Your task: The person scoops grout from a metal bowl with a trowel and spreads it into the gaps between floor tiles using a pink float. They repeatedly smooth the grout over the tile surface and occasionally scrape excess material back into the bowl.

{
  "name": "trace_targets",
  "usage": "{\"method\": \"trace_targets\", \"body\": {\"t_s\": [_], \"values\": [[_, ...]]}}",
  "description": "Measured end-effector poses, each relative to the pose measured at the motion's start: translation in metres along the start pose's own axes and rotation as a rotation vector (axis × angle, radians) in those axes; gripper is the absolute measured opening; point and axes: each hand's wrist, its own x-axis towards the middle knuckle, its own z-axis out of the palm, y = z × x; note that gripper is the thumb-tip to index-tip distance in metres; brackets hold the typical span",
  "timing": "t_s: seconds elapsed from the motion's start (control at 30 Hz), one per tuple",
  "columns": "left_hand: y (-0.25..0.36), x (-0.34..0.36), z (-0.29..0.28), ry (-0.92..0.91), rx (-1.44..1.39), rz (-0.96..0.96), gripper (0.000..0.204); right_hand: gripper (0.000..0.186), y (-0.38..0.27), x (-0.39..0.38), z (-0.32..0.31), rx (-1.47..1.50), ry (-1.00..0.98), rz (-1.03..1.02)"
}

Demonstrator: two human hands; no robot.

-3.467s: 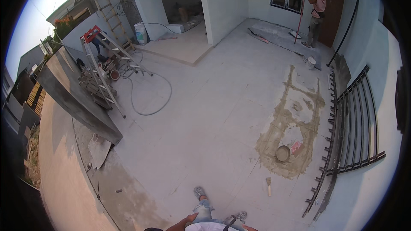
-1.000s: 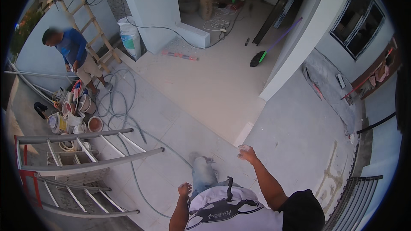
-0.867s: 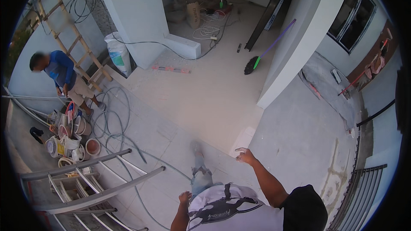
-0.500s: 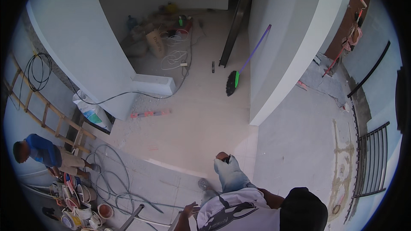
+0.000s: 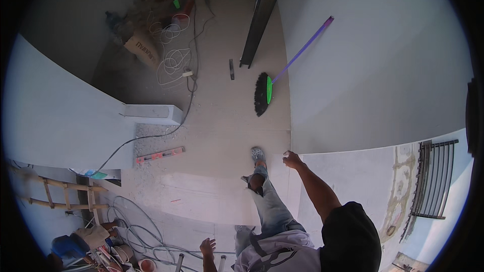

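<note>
Broom [image 5: 269,89] at the wall [image 5: 373,70] has been neared, grip being spread in left hand [image 5: 207,246] and indeterminable in right hand [image 5: 291,159].

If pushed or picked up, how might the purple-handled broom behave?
The broom is probably light, its slim, straight purple handle stiff. The fanned black bristles would likely flex. Leaning on the wall, it may slide sideways if pushed.

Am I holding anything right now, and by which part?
Your left hand looks empty; whether your right hand pinches something small, I can't tell.
</note>
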Motion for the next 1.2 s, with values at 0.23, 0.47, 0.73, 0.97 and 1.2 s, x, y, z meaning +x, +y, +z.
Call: {"method": "trace_targets", "body": {"t_s": [0.23,0.47,0.73,0.97,1.2], "values": [[0.128,-0.063,0.095,-0.107,-0.046,-0.071,0.049,0.032,-0.247,0.195,-0.248,-0.901,0.442,-0.327],[0.223,-0.104,0.110,0.030,-0.067,0.044,0.049,0.055,-0.287,0.277,-0.463,-1.572,0.580,-0.219],[0.194,-0.154,0.104,0.237,-0.113,-0.072,0.045,0.027,-0.334,0.263,-0.404,-1.443,0.182,-0.274],[0.163,-0.186,0.186,0.205,-0.419,-0.013,0.047,0.018,-0.425,0.183,-0.239,-1.655,0.024,-0.539],[0.007,-0.222,0.266,0.664,-0.947,-0.021,0.040,0.022,-0.515,-0.051,-0.106,-2.069,-0.131,-1.145]]}}
